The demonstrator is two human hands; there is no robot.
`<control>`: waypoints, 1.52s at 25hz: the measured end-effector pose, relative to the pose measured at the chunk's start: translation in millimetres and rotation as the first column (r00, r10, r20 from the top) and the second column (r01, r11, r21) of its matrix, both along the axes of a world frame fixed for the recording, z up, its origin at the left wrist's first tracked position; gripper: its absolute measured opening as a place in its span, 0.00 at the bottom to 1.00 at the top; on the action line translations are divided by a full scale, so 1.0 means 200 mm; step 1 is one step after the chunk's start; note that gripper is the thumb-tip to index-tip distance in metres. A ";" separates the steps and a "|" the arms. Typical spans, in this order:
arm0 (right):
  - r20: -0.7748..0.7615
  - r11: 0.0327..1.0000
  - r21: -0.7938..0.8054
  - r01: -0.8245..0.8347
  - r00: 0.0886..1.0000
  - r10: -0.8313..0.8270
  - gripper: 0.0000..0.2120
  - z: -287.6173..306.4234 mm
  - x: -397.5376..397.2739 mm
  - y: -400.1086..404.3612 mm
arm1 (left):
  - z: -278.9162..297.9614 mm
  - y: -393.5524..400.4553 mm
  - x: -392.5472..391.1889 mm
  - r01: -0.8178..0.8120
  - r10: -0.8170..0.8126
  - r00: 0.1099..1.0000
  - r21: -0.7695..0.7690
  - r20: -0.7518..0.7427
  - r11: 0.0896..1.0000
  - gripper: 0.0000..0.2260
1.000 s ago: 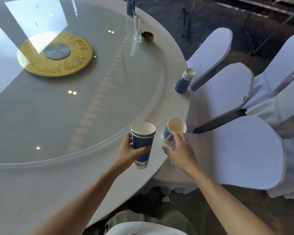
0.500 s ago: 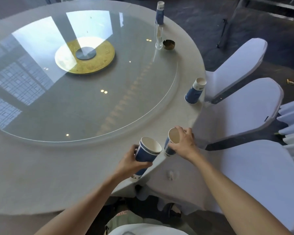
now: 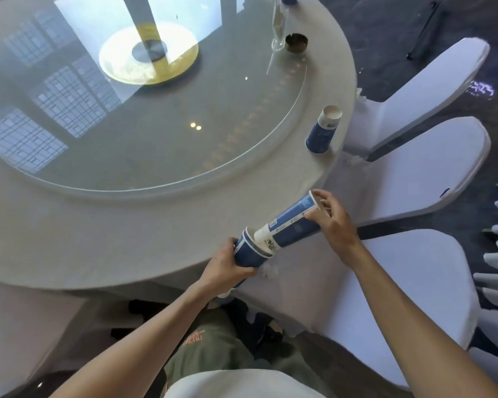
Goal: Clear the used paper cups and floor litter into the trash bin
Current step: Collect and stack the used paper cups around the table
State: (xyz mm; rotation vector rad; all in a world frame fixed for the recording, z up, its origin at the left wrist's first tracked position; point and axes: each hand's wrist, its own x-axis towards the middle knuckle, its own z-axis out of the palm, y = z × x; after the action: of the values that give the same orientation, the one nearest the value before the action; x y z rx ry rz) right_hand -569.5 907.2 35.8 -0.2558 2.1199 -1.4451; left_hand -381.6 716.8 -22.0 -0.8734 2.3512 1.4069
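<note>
Right hand point(image 3: 335, 225) clamped on a blue-and-white paper cup point(image 3: 292, 224), base entering the blue stacked cups point(image 3: 249, 249) gripped by left hand point(image 3: 227, 267) at the table edge. Nesting step. Next: seat it, then collect the upturned blue cup point(image 3: 322, 130).

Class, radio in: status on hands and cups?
Left hand gripping cup stack. Right hand sliding another cup in. One upside-down cup remaining on table. Nothing obstructing.
</note>
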 end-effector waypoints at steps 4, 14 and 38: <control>0.159 0.976 0.098 -0.195 0.971 0.178 0.36 -0.10 0.14 -0.02 | -0.07 0.08 0.02 0.031 -0.031 1.000 0.003 -0.004 1.000 0.32; 0.405 0.902 0.167 -0.398 0.862 0.305 0.33 -0.67 0.29 -0.10 | -0.51 0.09 -0.02 0.089 -0.088 0.993 -0.002 0.080 0.996 0.33; 0.270 0.489 0.738 -0.465 0.867 0.418 0.10 -1.87 0.37 0.02 | -1.08 -0.05 0.20 0.028 -0.049 0.975 0.099 0.216 0.995 0.35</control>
State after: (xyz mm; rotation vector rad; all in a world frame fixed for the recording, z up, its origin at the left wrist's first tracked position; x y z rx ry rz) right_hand -494.7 911.7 -338.7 -0.3688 2.1945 -0.1278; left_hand -340.8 707.4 -237.1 -0.9008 2.1099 1.3222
